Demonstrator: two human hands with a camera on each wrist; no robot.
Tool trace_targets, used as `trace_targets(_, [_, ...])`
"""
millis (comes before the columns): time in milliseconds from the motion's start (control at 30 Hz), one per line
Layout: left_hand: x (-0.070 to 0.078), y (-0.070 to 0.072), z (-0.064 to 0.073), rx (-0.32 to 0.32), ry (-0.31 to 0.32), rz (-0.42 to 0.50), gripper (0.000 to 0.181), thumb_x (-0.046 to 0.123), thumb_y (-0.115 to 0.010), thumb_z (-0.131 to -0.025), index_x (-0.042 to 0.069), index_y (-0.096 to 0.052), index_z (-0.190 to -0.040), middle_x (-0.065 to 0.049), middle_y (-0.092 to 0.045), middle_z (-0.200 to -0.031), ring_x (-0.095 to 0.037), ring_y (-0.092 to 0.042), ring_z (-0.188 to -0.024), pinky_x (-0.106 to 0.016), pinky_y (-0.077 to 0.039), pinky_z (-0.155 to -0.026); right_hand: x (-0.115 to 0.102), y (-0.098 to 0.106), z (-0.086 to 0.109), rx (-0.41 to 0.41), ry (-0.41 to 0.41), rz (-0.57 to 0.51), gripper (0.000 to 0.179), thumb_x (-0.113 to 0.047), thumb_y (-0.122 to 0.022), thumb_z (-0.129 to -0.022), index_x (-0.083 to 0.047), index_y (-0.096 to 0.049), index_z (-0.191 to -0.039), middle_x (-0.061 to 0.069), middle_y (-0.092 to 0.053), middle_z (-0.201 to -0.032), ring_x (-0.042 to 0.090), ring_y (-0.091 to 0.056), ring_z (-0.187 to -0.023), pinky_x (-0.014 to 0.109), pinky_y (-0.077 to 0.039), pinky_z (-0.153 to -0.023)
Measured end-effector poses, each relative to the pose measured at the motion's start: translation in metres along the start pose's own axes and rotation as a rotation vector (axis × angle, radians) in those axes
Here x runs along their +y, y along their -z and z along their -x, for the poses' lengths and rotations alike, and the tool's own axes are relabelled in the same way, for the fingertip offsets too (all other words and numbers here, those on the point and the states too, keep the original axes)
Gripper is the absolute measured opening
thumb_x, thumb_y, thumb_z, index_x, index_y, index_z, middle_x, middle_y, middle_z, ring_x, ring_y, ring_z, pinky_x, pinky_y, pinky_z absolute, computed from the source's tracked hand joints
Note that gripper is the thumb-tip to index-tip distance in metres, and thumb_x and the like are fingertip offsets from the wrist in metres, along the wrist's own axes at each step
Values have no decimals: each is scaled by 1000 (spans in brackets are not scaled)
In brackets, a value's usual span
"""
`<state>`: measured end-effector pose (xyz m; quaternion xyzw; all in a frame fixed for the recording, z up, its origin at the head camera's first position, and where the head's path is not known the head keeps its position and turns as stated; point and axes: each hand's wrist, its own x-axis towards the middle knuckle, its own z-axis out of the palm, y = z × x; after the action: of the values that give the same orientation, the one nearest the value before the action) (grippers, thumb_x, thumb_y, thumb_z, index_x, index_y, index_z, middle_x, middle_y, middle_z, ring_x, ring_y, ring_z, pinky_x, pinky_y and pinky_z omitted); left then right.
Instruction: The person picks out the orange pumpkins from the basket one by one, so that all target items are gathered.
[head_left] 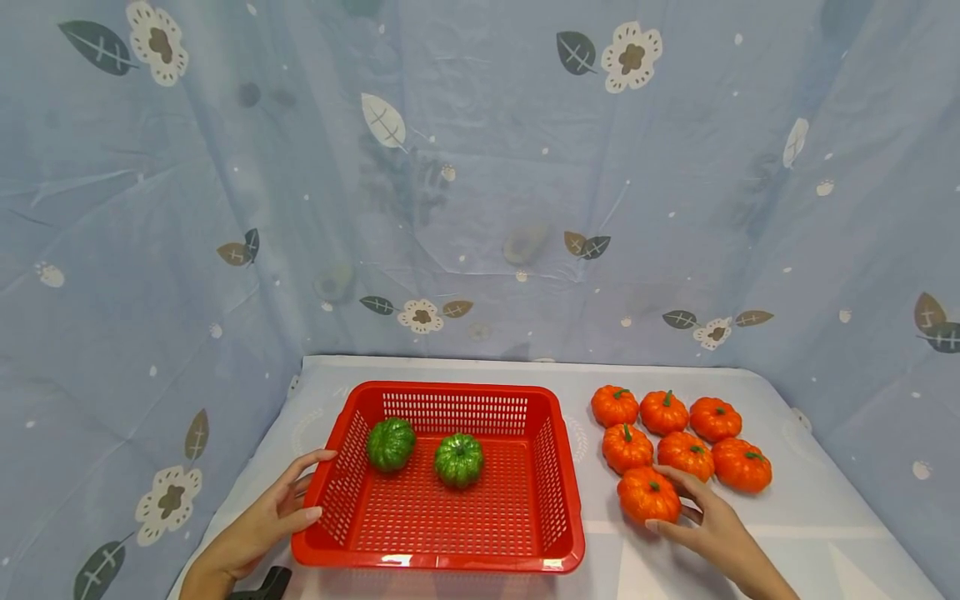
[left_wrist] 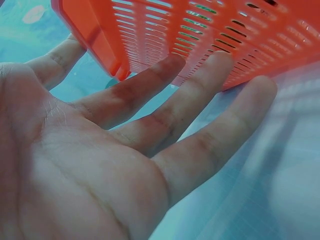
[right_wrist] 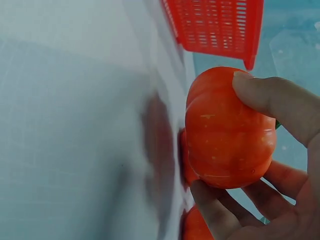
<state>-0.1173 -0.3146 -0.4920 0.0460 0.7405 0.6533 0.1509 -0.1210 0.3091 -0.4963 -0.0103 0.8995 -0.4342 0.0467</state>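
My right hand [head_left: 707, 527] holds an orange mini pumpkin [head_left: 648, 495] between thumb and fingers. In the right wrist view the held pumpkin [right_wrist: 230, 130] hangs over its shadow, thumb on one side and fingers [right_wrist: 215, 205] on the other. Just beyond it, several more orange pumpkins [head_left: 686, 455] stand grouped on the table. A red slotted plastic basket [head_left: 438, 562] sits left of them, with two green pumpkins [head_left: 391, 444] inside. At the basket's left side my left hand [head_left: 258, 523] rests with fingers fairly straight, fingertips [left_wrist: 220, 65] against the slotted wall in the left wrist view.
A light patterned cloth covers the table [head_left: 615, 550]. Blue floral curtains [head_left: 480, 208] enclose the back and both sides. Near the left wrist, a black object [head_left: 273, 582] shows at the bottom edge.
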Motion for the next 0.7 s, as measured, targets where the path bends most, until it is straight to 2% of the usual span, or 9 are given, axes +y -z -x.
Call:
trace_targets(200, [3, -2, 0, 0, -4, -5, 77, 19, -68, -95, 24, -25, -159, -26, -23, -163, -44, -47, -134, -50, -58, -90, 5, -3, 1, -30, -45, 3, 89, -42, -88, -80, -12, -45, -151, 20, -47, -152, 38, -49, -135, 43, -53, -102])
trace_targets(500, [3, -3, -1, -6, -4, 1, 76, 19, -67, -96, 24, -24, -158, -26, -22, -163, -43, -47, -134, -50, -58, -91, 12, -2, 0, -47, -71, 13, 91, -40, -88, -80, -9, -43, -153, 25, -45, -152, 42, -48, -135, 47, -53, -102])
trace_targets(700, [2, -1, -3, -15, -27, -6, 74, 18, -66, -96, 21, -25, -158, -29, -21, -162, -46, -46, -134, -50, -59, -90, 15, -2, 0, -45, -71, 38, 92, -41, -88, -81, -9, -42, -153, 27, -45, -152, 45, -48, -134, 51, -51, -103])
